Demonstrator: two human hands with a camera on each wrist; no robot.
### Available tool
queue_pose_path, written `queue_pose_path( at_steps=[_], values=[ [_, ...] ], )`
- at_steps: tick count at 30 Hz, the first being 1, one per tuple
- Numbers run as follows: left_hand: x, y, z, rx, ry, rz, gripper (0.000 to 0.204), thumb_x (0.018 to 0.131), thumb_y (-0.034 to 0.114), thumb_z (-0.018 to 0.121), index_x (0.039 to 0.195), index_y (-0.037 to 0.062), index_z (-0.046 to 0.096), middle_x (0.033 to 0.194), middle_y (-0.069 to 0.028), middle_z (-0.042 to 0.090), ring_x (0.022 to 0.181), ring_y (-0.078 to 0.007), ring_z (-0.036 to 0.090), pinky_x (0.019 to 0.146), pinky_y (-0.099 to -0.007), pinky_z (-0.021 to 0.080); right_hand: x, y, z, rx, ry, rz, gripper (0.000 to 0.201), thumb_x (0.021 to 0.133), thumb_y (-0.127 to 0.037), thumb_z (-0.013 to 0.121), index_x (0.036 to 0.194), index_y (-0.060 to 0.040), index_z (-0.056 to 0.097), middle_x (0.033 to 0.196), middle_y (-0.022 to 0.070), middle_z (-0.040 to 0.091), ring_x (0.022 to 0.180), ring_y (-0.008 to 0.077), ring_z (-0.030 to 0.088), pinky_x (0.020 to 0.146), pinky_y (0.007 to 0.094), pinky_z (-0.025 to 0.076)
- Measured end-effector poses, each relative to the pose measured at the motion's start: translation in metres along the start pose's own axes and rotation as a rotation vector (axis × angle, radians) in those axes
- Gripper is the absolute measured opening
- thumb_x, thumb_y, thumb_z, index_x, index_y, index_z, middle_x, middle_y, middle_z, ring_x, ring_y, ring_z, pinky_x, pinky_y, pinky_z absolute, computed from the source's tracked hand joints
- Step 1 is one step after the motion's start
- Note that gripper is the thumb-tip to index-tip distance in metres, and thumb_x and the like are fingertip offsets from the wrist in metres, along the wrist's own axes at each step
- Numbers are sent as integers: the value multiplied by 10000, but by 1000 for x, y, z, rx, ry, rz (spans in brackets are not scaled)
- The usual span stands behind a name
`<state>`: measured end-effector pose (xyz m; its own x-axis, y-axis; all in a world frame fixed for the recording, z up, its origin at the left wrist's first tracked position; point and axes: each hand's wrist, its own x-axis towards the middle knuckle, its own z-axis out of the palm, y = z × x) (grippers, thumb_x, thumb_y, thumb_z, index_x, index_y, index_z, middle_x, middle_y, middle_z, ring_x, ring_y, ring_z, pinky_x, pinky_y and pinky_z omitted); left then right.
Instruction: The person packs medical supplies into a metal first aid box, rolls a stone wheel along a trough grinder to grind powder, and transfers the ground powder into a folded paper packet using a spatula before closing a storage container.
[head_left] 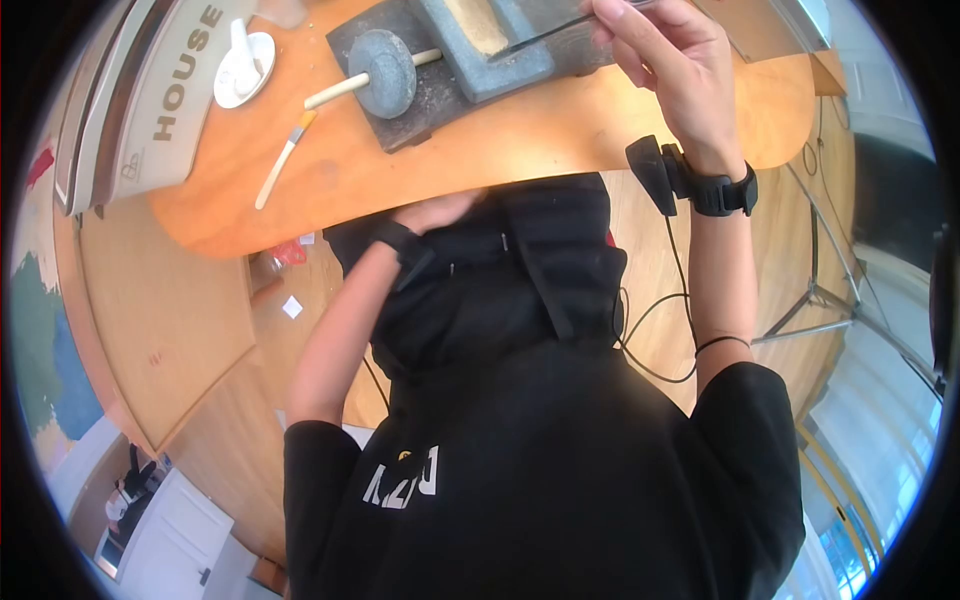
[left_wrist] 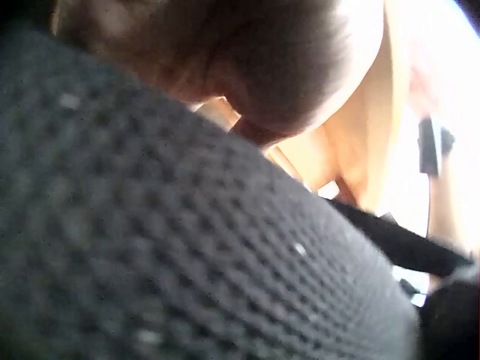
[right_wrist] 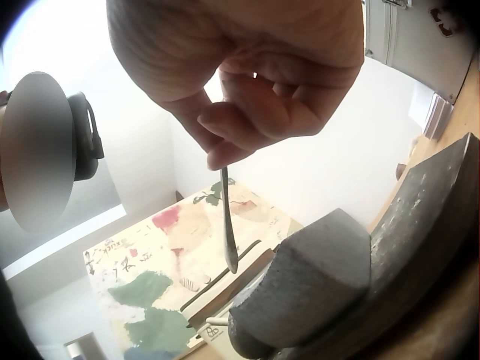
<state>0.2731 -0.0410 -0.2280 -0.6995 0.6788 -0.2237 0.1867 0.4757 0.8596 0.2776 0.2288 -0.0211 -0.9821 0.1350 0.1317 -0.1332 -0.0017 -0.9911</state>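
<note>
Between thumb and fingers, my right hand (head_left: pixel 680 85) (right_wrist: pixel 255 75) pinches a thin metal tool (head_left: pixel 545 33) (right_wrist: pixel 229 225) whose flattened end points down in the right wrist view. In the head view the tool reaches over a grey stone trough (head_left: pixel 505 78) holding pale brown material; whether it touches is unclear. My left hand (head_left: pixel 440 211) (left_wrist: pixel 262 56) lies loosely on black fabric (head_left: pixel 480 270) (left_wrist: pixel 187 225) in my lap, its fingertips partly hidden; nothing shows in it. A round stone wheel (head_left: pixel 382 75) with a wooden handle (head_left: pixel 338 93) stands left of the trough.
On the wooden table (head_left: pixel 240 222) lie a pale-handled brush (head_left: pixel 279 172) and a white dish (head_left: pixel 262 55) with a small white pestle-like piece. A bag or panel lettered HOUSE (head_left: pixel 160 140) stands at the left. A cable (head_left: pixel 672 250) hangs below my right wrist.
</note>
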Motion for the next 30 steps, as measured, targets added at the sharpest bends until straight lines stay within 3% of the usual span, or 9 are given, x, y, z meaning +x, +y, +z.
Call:
queue_pose_path(
  at_steps=[6, 9, 12, 15, 16, 17, 24, 27, 30],
  values=[
    [21, 60, 21, -246, -174, 27, 243, 958, 208, 568, 1089, 21, 651, 909, -103, 697, 916, -226, 638, 854, -352, 494, 6, -16, 2, -19, 18, -3, 138, 956, -142, 661, 953, -13, 708, 748, 26, 674, 526, 24, 482, 470, 179, 361],
    [15, 83, 28, 393, -85, -20, 195, 940, 150, 538, 1048, 31, 648, 919, -92, 692, 905, -207, 635, 856, -341, 490, 4, -18, 0, 1, 1, 4, 145, 955, -156, 666, 945, -17, 707, 742, 20, 669, 527, 23, 478, 474, 180, 363],
    [26, 84, 40, -595, -702, -2, 237, 939, 119, 448, 1035, 44, 651, 1162, -103, 694, 1054, -238, 620, 939, -357, 467, 4, -16, 0, -5, 2, 14, 149, 953, -163, 670, 938, -19, 706, 738, 18, 667, 525, 22, 473, 475, 181, 363],
    [51, 28, 49, -133, -357, 314, 228, 968, 187, 511, 1050, 54, 677, 1215, -112, 678, 1132, -255, 603, 989, -337, 461, 3, -10, -1, -11, 10, 32, 152, 952, -166, 671, 933, -19, 707, 736, 19, 667, 521, 21, 467, 474, 181, 361],
    [50, 39, 36, 22, -22, 206, 211, 962, 208, 570, 1054, 53, 681, 1195, -112, 682, 1105, -252, 621, 960, -354, 483, 3, -9, -2, -6, 19, 42, 153, 951, -167, 672, 931, -20, 707, 735, 20, 667, 518, 21, 465, 474, 182, 360],
    [62, -25, 36, 85, -35, 209, 231, 957, 197, 598, 1111, 42, 670, 1165, -120, 684, 1082, -233, 633, 941, -348, 500, 1, -10, -1, -8, 21, 47, 153, 951, -167, 672, 931, -20, 707, 735, 20, 667, 518, 21, 465, 474, 182, 360],
    [31, 45, 10, -174, -209, -173, 264, 969, 190, 588, 1166, 27, 652, 1117, -128, 687, 1062, -207, 636, 918, -329, 506, 5, -6, -4, 31, -36, -25, 169, 960, -176, 660, 920, -17, 703, 724, 13, 659, 511, 20, 455, 467, 178, 342],
    [20, 42, 7, -1157, -572, -455, 285, 972, 200, 584, 1187, 22, 646, 1069, -138, 695, 1020, -199, 644, 883, -336, 511, 7, -1, -5, 37, -26, -89, 165, 961, -177, 658, 938, -18, 698, 741, 12, 660, 509, 19, 451, 459, 178, 330],
    [7, 52, -45, 608, -40, -16, 321, 1000, 168, 514, 1245, -20, 601, 1210, -134, 666, 1091, -245, 630, 920, -356, 507, 8, -11, -5, 28, 3, -108, 166, 962, -181, 657, 992, -21, 689, 783, 8, 665, 508, 17, 443, 452, 175, 319]
  ],
)
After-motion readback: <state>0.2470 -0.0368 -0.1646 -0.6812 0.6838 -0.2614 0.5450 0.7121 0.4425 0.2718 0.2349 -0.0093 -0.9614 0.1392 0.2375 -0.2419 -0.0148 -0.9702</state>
